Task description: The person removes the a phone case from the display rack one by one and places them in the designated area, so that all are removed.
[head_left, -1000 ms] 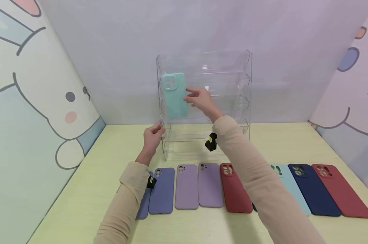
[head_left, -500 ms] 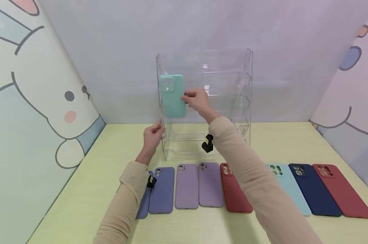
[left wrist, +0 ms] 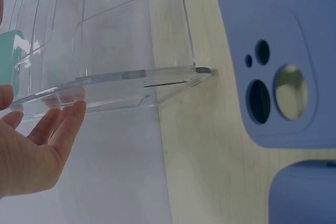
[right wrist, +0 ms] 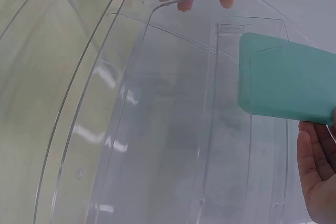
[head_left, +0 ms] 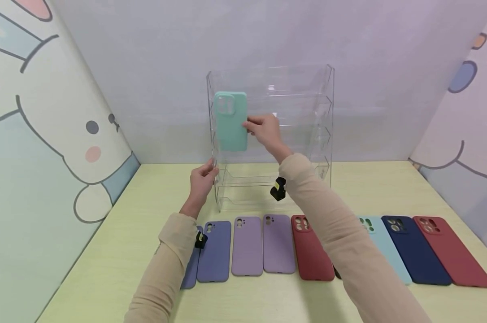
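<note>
My right hand (head_left: 266, 132) pinches a mint green phone case (head_left: 232, 123) by its right edge. The case is upright in front of the left part of a clear acrylic tiered rack (head_left: 273, 206), its camera cutout at the top left. In the right wrist view the plain lower part of the mint case (right wrist: 289, 80) overlaps the clear tiers, thumb and fingers (right wrist: 315, 153) at its edge. My left hand (head_left: 202, 179) holds the rack's left side panel low down. In the left wrist view that hand (left wrist: 39, 153) has its fingers at the panel's edge.
A row of cases lies in front of the rack: blue-violet (head_left: 214, 251), two lilac (head_left: 247, 246), red (head_left: 312, 251), mint (head_left: 389, 246), navy (head_left: 417, 251) and another red (head_left: 453, 251). My right sleeve (head_left: 348, 237) covers part of the row. A wall (head_left: 146, 89) stands behind.
The right hand's fingers have closed on the mint case's edge. The case first shifted slightly left, then rose a little and moved back right. The left hand has stayed on the rack.
</note>
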The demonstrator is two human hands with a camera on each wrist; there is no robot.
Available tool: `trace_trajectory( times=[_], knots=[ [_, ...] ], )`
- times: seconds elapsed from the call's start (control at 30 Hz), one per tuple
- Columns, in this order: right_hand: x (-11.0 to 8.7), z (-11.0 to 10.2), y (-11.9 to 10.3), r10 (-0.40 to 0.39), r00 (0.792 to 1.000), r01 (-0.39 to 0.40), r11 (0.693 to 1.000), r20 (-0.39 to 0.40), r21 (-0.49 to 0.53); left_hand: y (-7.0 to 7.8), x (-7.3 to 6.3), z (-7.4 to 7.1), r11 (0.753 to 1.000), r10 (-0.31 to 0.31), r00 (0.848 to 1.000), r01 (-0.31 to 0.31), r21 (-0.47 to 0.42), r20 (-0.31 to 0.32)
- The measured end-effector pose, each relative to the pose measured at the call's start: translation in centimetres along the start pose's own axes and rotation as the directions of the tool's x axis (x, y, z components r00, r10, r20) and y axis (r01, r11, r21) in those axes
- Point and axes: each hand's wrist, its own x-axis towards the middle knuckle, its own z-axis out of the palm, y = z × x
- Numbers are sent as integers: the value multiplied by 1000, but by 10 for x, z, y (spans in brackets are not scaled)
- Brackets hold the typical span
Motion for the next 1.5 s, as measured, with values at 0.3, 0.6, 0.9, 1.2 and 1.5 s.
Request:
trace_trajectory(
  times=[0.3, 0.6, 0.9, 1.2, 1.5],
  knots=[
    [-2, -15, -11, -45, 997, 49, 997, -62, 53, 0, 2, 1, 1000, -2, 1000, 2, -10, -2],
    [-11, -33, -22, -96, 992, 101, 993, -76, 55, 1, 3, 1, 1000, -26, 1000, 26, -2, -14],
    [-19, -45, -22, -111, 990, 117, 990, -82, 76, 2, 5, 2, 1000, -6, 1000, 6, -8, -3],
    [-33, -58, -21, -129, 989, 133, 990, -73, 49, 1, 6, 2, 1000, -18, 1000, 18, 17, -8],
    [-49, -75, -20, -161, 985, 165, 984, -56, 70, 1, 9, 2, 999, -28, 1000, 28, 30, -11]
  ],
)
